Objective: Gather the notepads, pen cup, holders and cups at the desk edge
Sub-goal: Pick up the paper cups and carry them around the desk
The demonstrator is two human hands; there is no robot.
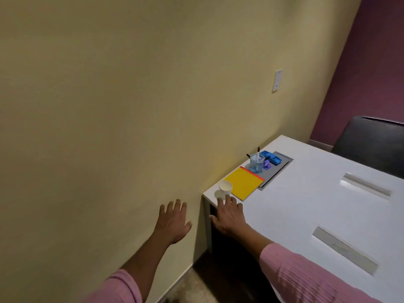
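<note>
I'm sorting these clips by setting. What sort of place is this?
Probably an office or meeting room: a white desk, a pen cup and yellow notepad, and a black chair.

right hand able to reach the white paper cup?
Probably yes. The right hand is open at the corner of the desk, fingertips just short of the white paper cup, nothing between them; the yellow notepad sits beside the cup, not in the way.
</note>
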